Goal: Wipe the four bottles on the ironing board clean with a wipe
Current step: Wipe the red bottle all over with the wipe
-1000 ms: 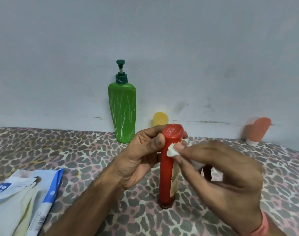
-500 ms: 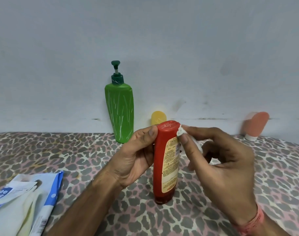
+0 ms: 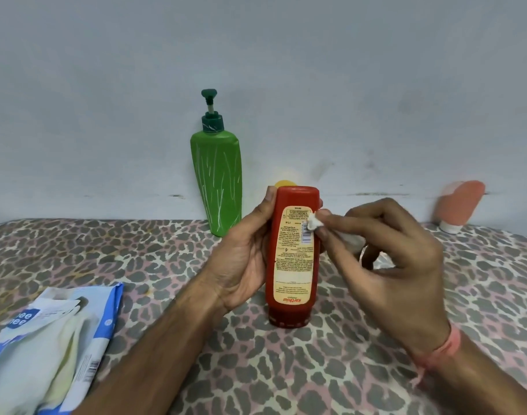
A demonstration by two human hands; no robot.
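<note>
A red bottle point(image 3: 293, 256) stands cap-down on the leopard-print ironing board point(image 3: 136, 253), its cream label facing me. My left hand point(image 3: 244, 259) grips its left side. My right hand point(image 3: 388, 259) pinches a white wipe point(image 3: 314, 224) against the label's upper right edge. Behind stands a green pump bottle point(image 3: 218, 181) by the wall. A yellow bottle point(image 3: 283, 183) is mostly hidden behind the red one. A pink bottle point(image 3: 458, 206) leans at the far right.
An open blue-and-white wipe packet point(image 3: 55, 345) lies at the board's front left. A pale wall point(image 3: 256, 70) rises right behind the bottles.
The red bottle has turned so its label faces me. The wipe moved from the top end down onto the label's right side. The view drew closer.
</note>
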